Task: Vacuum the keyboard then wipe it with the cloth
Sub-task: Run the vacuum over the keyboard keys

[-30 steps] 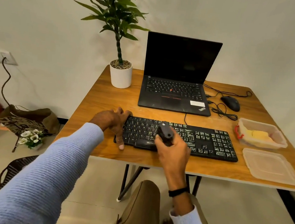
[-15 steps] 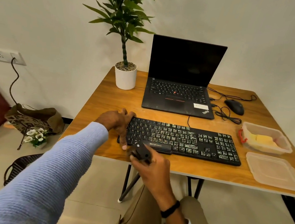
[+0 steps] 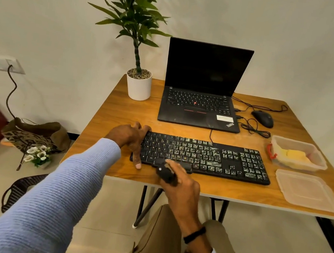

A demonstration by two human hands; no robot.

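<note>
While my right hand (image 3: 183,183) held the small black handheld vacuum (image 3: 164,172), fingers wrapped round its body and one digit laid along the top, its nose sat at the near edge of the black full-size corded keyboard (image 3: 200,157), about at the space bar. Step in hand, as I judged it: vacuuming, not done. My left hand (image 3: 130,140) clamped the keyboard's left end, fingers curled over the far corner, thumb down the near side with its tip on the brown wood-grain table (image 3: 118,108). Keyboard lay lengthwise along the near side of the table, just in front of the open black laptop (image 3: 199,107), cord running up from its back edge toward the laptop. Keycaps: heavily flecked with whitish grime across the middle block and number pad; left-hand letters looked cleaner, legends readable. Next move, I reckoned, called for low, slow passes rightward over the dirty rows, nozzle close to the caps, left hand bracing so the board would not slide. Yellow cloth (image 3: 291,158) lay in the clear plastic tub (image 3: 305,145) off the keyboard's right end; wiping not yet begun. Whether the vacuum was running I could not tell.
</note>
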